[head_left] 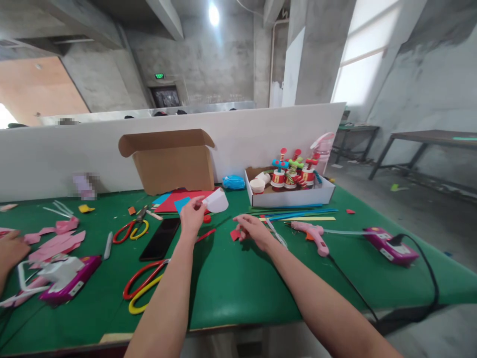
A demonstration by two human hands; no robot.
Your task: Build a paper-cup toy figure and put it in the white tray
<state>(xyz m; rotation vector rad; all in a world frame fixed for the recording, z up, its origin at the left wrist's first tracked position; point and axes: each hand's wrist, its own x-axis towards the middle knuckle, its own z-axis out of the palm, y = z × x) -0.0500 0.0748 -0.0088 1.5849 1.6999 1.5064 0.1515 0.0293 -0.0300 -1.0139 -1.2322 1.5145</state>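
Over the middle of the green table, my left hand point(193, 215) is closed in a pinch on a white piece of paper point(217, 201) with a rounded edge. A blue paper piece point(181, 204) shows just beside its fingers. My right hand point(254, 230) is low over the table, fingers bent and apart, with nothing visible between them. A small red paper scrap point(234, 235) lies by its fingertips; whether they touch is unclear. Near the left hand lie a red ring-like piece point(206, 219), a thin red strip point(205, 235) and red paper sheets point(169, 201).
Red-and-yellow scissors point(143, 283), a phone point(160, 239) and smaller pliers-like scissors point(132, 229) lie left. At right are a pink glue gun point(311, 233), a power strip point(391, 246) and a white box point(290, 199) of cup figures point(292, 174). Another person's hand point(11, 251) is far left.
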